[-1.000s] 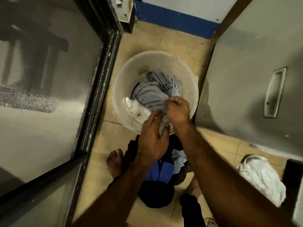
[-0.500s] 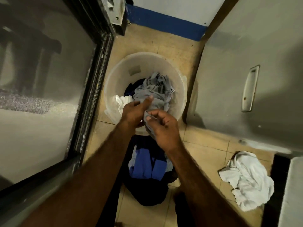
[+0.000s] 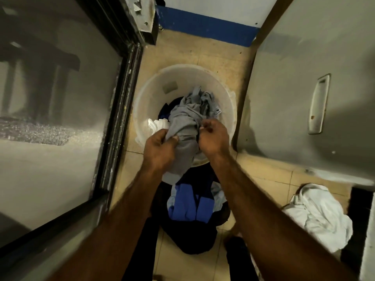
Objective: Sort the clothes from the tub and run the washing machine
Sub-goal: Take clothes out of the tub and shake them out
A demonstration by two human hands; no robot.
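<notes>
A round white tub (image 3: 150,84) stands on the tiled floor ahead of me. A grey garment (image 3: 185,126) rises out of it and drapes over its near rim. My left hand (image 3: 160,147) grips the garment's left side and my right hand (image 3: 213,136) pinches its right side, both above the near rim. White cloth (image 3: 157,125) and a dark item (image 3: 168,110) lie in the tub beside the grey one. What lies deeper in the tub is hidden.
A dark and blue pile of clothes (image 3: 192,211) lies on the floor just below the tub, between my legs. A white garment (image 3: 318,216) lies on the floor at the right. A glass sliding door (image 3: 60,118) bounds the left, a grey door with a recessed handle (image 3: 318,102) the right.
My hands have moved apart along the grey garment, and it is pulled further up and over the tub's near rim. The view has shifted slightly.
</notes>
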